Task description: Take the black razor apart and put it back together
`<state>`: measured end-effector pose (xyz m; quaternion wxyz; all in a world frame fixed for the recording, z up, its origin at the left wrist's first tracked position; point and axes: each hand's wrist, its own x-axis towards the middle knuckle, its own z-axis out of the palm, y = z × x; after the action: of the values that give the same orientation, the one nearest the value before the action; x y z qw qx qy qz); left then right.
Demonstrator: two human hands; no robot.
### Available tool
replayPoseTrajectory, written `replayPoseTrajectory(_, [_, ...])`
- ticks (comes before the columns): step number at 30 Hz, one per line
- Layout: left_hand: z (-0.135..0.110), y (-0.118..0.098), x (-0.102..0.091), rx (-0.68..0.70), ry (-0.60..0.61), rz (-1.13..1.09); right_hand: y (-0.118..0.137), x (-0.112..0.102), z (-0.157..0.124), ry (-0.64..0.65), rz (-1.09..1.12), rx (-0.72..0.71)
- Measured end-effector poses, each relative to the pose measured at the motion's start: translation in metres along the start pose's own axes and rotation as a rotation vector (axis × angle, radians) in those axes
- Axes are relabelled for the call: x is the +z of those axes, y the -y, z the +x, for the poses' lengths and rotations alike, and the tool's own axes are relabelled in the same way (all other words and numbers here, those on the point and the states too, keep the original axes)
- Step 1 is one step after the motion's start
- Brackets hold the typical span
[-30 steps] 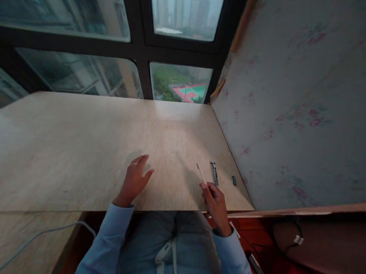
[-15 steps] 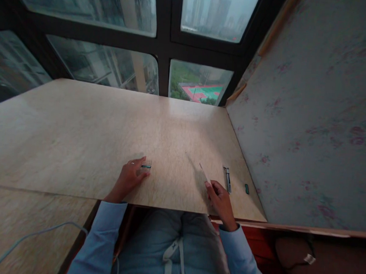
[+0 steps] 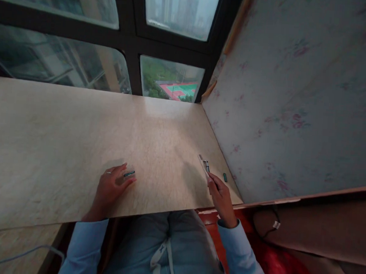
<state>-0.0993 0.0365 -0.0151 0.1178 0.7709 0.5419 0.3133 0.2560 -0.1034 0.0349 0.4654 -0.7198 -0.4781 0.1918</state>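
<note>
My left hand (image 3: 111,187) rests on the table at the left, its thumb and fingers spread. Between the thumb and fingertips lies a small dark green bar (image 3: 129,174) on the tabletop; whether the fingers touch it I cannot tell. My right hand (image 3: 219,194) is closed round the lower end of a thin, pale, flat strip (image 3: 202,162), pinched and pointing up and away from me, above the table. Just behind the strip lies a T-shaped metal razor (image 3: 206,166), partly hidden by it. Right of that is a second small dark green piece (image 3: 225,177).
The pale wooden tabletop (image 3: 87,127) reaches back to dark-framed windows (image 3: 127,38). A flowered wall (image 3: 284,97) bounds it on the right. A grey cable (image 3: 27,252) runs along the lower left. My knees (image 3: 151,242) are below the front edge.
The view has turned to the right. My right hand has moved rightward and the pale strip now overlaps the razor. My left hand stays by the dark green bar.
</note>
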Motion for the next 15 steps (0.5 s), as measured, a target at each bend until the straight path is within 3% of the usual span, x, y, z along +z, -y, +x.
replayPoseTrajectory(4, [0.002, -0.010, 0.009, 0.008, 0.011, -0.028, -0.028, -0.028, 0.007, -0.132, -0.214, -0.044])
replayPoseTrajectory(7, [0.003, -0.013, 0.015, 0.025, 0.021, -0.041, -0.048, -0.036, 0.011, -0.184, -0.325, -0.022])
replayPoseTrajectory(11, [0.004, -0.013, 0.016, 0.012, 0.019, -0.042, -0.060, -0.028, 0.014, -0.162, -0.409, 0.002])
replayPoseTrajectory(15, [0.004, -0.013, 0.013, 0.007, 0.032, -0.056, -0.055, -0.013, 0.018, -0.116, -0.522, 0.012])
